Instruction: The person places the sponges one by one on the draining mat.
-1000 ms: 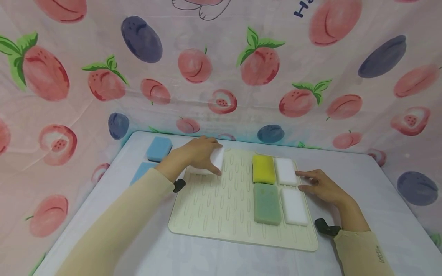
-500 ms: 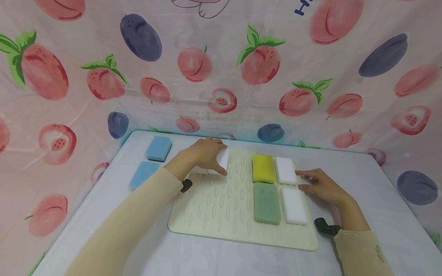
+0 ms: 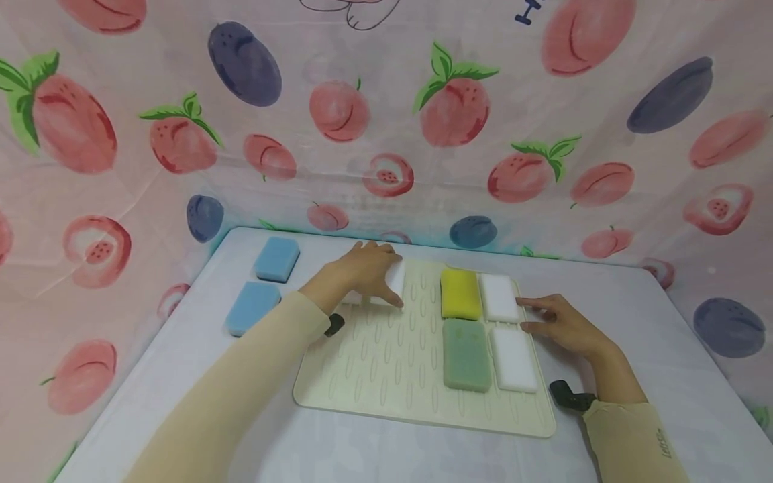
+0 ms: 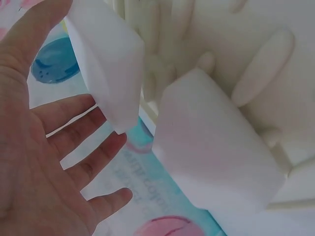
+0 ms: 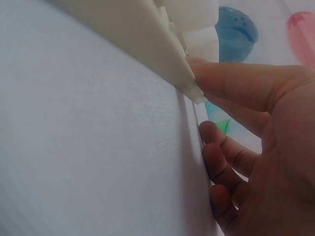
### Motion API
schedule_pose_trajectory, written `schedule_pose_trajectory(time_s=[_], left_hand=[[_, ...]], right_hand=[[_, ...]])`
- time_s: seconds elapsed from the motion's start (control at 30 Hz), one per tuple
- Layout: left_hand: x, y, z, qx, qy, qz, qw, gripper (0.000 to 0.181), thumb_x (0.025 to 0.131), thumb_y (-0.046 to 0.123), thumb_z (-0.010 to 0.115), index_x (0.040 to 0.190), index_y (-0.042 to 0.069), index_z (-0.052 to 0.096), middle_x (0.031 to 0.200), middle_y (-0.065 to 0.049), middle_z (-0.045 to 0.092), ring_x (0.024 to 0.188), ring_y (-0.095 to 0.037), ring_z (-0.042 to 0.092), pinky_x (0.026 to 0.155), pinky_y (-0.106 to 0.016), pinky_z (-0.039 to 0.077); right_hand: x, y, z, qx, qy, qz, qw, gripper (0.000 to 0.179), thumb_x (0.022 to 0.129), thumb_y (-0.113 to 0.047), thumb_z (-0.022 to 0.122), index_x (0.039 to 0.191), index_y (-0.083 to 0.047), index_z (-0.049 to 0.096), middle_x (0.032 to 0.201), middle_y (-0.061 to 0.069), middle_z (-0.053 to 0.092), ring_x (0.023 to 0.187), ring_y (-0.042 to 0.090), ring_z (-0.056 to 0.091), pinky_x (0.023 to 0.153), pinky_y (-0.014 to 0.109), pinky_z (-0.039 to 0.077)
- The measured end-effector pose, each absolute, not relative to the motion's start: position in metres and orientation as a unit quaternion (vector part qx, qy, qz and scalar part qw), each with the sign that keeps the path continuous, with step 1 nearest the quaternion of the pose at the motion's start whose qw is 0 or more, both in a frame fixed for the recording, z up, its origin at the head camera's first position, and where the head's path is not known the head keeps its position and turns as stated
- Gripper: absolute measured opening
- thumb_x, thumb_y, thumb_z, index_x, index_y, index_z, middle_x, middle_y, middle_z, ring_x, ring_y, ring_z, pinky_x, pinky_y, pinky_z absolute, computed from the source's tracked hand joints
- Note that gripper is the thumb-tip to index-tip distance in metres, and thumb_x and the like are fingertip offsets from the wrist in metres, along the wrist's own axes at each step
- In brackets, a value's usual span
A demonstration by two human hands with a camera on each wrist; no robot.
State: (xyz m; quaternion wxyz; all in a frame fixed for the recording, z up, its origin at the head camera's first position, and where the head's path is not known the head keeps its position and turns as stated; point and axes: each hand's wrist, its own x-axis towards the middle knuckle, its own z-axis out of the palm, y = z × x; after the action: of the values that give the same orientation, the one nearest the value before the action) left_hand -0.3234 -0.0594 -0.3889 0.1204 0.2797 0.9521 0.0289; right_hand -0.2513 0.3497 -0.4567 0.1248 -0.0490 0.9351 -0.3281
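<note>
In the head view, my left hand (image 3: 364,274) pinches a white sponge (image 3: 395,278) by its sides, over the upper left of a cream ridged mat (image 3: 368,382). The left wrist view has this held sponge (image 4: 106,59) between thumb and fingers, tilted. A second white sponge (image 4: 211,142) lies close beside it on the mat, mostly hidden by my hand from above. My right hand (image 3: 564,329) is at the mat's right edge, its thumb (image 5: 231,81) touching the rim and the other fingers loosely bent near the table cloth.
On the mat's right half sit a yellow sponge (image 3: 460,294), a green sponge (image 3: 467,354), an upper white sponge (image 3: 500,298) and a lower white sponge (image 3: 514,359). Two blue sponges (image 3: 277,259) lie on the table left of the mat. A fruit-print curtain (image 3: 386,121) stands behind.
My left hand has slid a little to the right across the mat with the white sponge, uncovering more of the nearer blue sponge. The right hand has stayed in place.
</note>
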Motion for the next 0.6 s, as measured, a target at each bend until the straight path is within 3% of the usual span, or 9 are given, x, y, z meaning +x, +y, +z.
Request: schedule_pose_trajectory(time_s=[0.6], left_hand=[[-0.328, -0.048, -0.402, 0.270, 0.954, 0.019, 0.131, 0.104, 0.076, 0.070, 0.080, 0.158, 0.017, 0.045, 0.161, -0.003, 0.044, 0.149, -0.034, 0.040, 0.127, -0.063, 0.021]], right_hand=[[-0.251, 0.351, -0.457, -0.055, 0.934, -0.332, 0.123, 0.063, 0.092, -0.032, 0.077, 0.149, -0.011, 0.058, 0.142, 0.025, 0.043, 0.122, 0.041, 0.045, 0.098, 0.059, 0.046]])
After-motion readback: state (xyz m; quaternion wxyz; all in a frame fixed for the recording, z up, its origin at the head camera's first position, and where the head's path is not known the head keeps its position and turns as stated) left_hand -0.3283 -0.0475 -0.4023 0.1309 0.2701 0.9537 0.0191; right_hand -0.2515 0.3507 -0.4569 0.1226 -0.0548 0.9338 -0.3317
